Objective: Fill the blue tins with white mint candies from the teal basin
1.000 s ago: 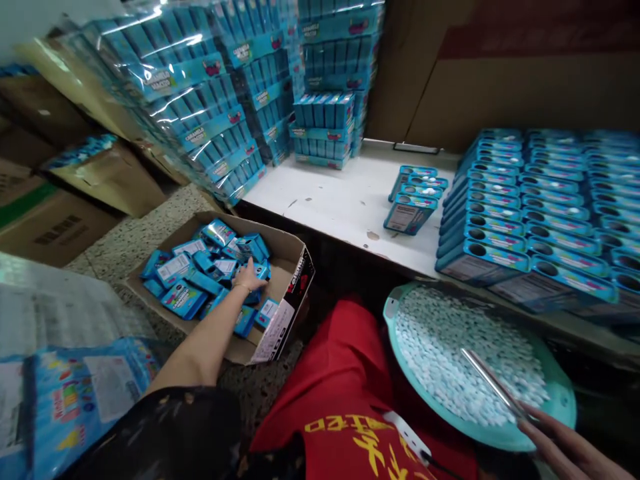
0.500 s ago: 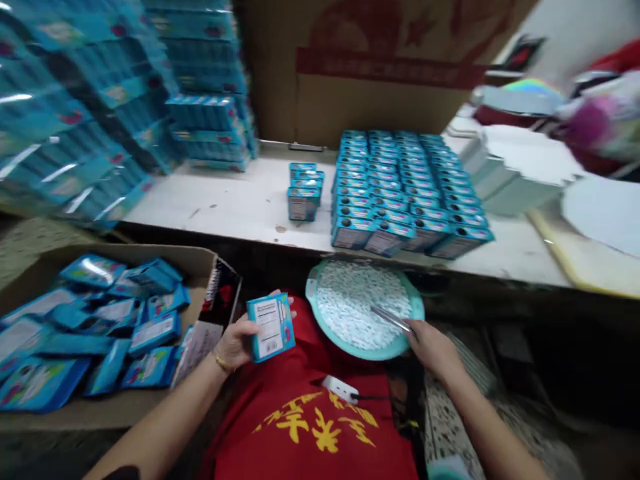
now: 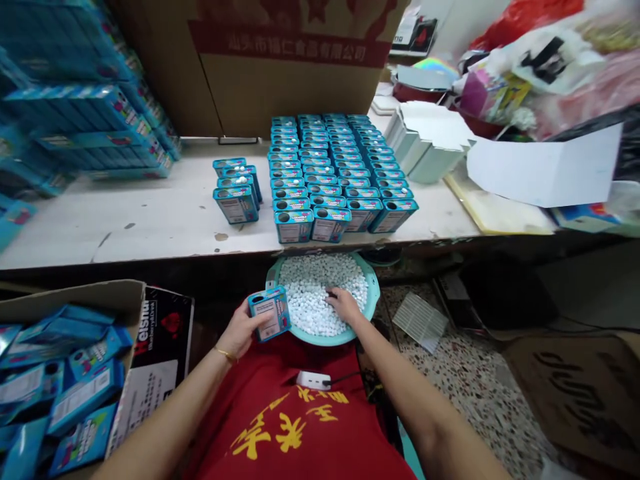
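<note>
My left hand [image 3: 240,331] is closed around a small blue box [image 3: 270,319] with a printed white label. The box is upright, tilted slightly, with a dark round opening in its top, beside the basin's left rim. In the turquoise basin [image 3: 372,297] lie many small white pellets [image 3: 310,293]. My right hand [image 3: 346,307] dips into them with fingers curled round a slim metal tool, of which only a dark bit shows; the rest is hidden by the fingers and pellets. The basin rests above my red apron [image 3: 280,427].
Rows of blue boxes [image 3: 327,180] stand on the white table [image 3: 150,213], with several more [image 3: 236,200] to their left. A carton [image 3: 131,320] of blue boxes is at lower left. Wrapped stacks [image 3: 95,127] rise behind it. White card pieces [image 3: 430,133] are at right.
The view has swung right. My right hand has gone from the basin's right rim into the pellets, taking the metal tool along. The box in my left hand now shows its top opening.
</note>
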### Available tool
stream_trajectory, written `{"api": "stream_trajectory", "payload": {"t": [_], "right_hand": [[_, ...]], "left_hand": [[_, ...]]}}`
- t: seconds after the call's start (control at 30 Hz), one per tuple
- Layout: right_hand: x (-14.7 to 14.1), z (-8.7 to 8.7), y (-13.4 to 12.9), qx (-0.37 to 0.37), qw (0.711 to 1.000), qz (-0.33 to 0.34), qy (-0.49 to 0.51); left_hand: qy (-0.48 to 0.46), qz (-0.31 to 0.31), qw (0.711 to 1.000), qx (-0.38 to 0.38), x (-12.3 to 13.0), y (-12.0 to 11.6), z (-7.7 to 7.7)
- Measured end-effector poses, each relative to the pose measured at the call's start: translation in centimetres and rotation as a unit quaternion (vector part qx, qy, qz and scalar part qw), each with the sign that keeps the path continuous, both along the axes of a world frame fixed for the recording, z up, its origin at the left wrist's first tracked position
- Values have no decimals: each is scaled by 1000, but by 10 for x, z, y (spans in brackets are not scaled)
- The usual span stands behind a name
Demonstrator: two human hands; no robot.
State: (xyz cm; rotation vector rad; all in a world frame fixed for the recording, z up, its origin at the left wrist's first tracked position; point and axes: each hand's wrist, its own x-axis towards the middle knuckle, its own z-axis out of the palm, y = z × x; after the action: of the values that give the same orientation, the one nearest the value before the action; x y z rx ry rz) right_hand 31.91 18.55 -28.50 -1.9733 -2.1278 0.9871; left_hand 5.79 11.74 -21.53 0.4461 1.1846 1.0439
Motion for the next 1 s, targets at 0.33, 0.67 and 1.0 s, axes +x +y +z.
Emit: {"api": "stream_trajectory", "payload": {"t": [0.33, 0.67, 1.0], "right_hand": [[22, 125, 11, 23, 981, 100, 166], [-26, 199, 13, 87, 930, 287, -214], [-6, 197, 24, 43, 942, 294, -154]], "left_hand": [[291, -156, 919, 217, 26, 49, -12], [371, -203, 859, 290, 53, 55, -20], [372, -194, 861, 289, 50, 55, -24]]}}
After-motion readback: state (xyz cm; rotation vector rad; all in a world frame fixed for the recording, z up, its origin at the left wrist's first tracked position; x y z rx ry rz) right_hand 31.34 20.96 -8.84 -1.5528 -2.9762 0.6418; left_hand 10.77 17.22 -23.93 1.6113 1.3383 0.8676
